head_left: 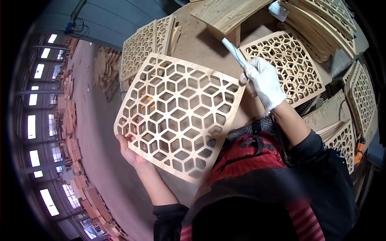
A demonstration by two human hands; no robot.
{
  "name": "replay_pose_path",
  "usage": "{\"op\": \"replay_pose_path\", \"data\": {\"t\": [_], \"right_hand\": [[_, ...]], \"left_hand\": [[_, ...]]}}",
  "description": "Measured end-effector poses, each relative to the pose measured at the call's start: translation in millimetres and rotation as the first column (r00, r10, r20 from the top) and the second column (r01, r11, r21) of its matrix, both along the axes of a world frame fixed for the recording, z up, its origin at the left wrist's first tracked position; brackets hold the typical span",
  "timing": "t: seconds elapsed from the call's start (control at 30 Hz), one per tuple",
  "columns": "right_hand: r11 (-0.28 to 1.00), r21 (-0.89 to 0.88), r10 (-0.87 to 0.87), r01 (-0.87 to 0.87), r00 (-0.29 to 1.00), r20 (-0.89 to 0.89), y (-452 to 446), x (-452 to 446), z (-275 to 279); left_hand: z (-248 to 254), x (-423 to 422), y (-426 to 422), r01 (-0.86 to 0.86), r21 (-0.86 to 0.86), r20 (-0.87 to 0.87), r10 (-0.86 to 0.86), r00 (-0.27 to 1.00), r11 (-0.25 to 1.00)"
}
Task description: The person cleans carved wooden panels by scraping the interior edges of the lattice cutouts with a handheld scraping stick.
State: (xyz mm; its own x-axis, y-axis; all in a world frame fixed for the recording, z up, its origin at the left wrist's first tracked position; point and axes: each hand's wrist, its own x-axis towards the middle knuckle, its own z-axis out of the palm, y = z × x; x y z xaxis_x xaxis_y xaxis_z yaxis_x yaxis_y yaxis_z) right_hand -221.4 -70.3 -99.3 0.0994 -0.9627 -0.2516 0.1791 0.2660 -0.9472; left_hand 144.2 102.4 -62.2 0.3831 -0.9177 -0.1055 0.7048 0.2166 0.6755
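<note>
A pale wooden lattice panel [177,108] with cut-out diamond shapes is held up in front of my body. My left hand [132,154], bare, grips its lower left edge, with some fingers behind the panel. My right hand [265,82], in a white glove, is closed around a light blue stick-like tool [233,52] that points up and left. That hand is beside the panel's upper right corner. A second lattice panel [299,86] lies on the bench to the right of the glove.
Lattice panels [146,42] lean at the upper left. A wooden block [229,14] stands at the bench's back. Stacked panels [317,28] fill the upper right, with more panels [362,98] and an orange tool [359,150] at the far right. Wood piles [106,68] line the floor.
</note>
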Motion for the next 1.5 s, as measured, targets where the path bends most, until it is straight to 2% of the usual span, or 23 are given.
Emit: {"op": "replay_pose_path", "data": {"t": [0.1, 0.13, 0.23, 0.27, 0.3, 0.33, 0.53, 0.63, 0.77, 0.97, 1.0, 1.13, 1.4, 1.5], "right_hand": [[0.997, 0.036, -0.068, 0.068, 0.998, -0.007, -1, 2, -16], [0.998, -0.026, -0.063, 0.063, 0.998, -0.013, -1, 3, -28], [0.994, 0.079, -0.076, 0.077, 0.997, -0.007, 3, 11, -28], [0.985, 0.166, -0.049, 0.057, 0.998, -0.05, 4, 12, -20], [0.979, 0.198, -0.042, 0.044, 0.999, -0.013, 3, 13, -26], [0.979, 0.197, -0.056, 0.053, 0.998, 0.007, 4, 14, -29], [0.98, 0.198, -0.04, 0.03, 0.998, 0.046, 6, 12, -43], [0.982, 0.19, -0.035, 0.023, 0.998, 0.056, 7, 12, -44], [0.979, 0.2, -0.059, 0.039, 0.994, 0.093, 7, 11, -48], [0.972, 0.232, -0.047, 0.027, 0.995, 0.082, 8, 13, -40], [0.972, 0.235, -0.046, 0.027, 0.996, 0.079, 8, 12, -38], [0.971, 0.233, -0.072, 0.044, 0.991, 0.113, 10, 12, -38], [0.97, 0.234, -0.104, 0.067, 0.984, 0.146, 16, 13, -13], [0.975, 0.215, -0.099, 0.059, 0.979, 0.178, 17, 13, -13]], "left_hand": [[1, -2, -2, -0.024, 0.04, -0.043, 0.026, 0.999, 0.999], [0, -1, -2, -0.013, 0.037, -0.05, 0.015, 0.999, 0.999], [2, -4, -6, -0.045, 0.107, -0.067, 0.052, 0.996, 0.993], [3, -4, -7, -0.056, 0.126, -0.072, 0.065, 0.995, 0.99], [2, -5, -6, -0.067, 0.146, -0.076, 0.078, 0.994, 0.987], [-2, 5, -4, -0.009, 0.144, -0.079, 0.021, 0.997, 0.99], [-4, 7, -3, 0.027, 0.161, -0.114, -0.009, 0.993, 0.987], [-4, 6, -5, -0.084, 0.253, -0.075, 0.106, 0.992, 0.964], [1, 7, -8, -0.108, 0.372, -0.093, 0.153, 0.984, 0.922], [-9, 22, -4, -0.056, 0.408, -0.14, 0.123, 0.983, 0.911], [-8, 20, -5, -0.087, 0.431, -0.107, 0.147, 0.983, 0.898], [1, 9, -8, -0.057, 0.444, -0.177, 0.15, 0.973, 0.894], [7, -7, -10, -0.102, 0.507, -0.087, 0.168, 0.982, 0.856], [0, 1, -6, -0.075, 0.507, -0.107, 0.149, 0.983, 0.859]]}}
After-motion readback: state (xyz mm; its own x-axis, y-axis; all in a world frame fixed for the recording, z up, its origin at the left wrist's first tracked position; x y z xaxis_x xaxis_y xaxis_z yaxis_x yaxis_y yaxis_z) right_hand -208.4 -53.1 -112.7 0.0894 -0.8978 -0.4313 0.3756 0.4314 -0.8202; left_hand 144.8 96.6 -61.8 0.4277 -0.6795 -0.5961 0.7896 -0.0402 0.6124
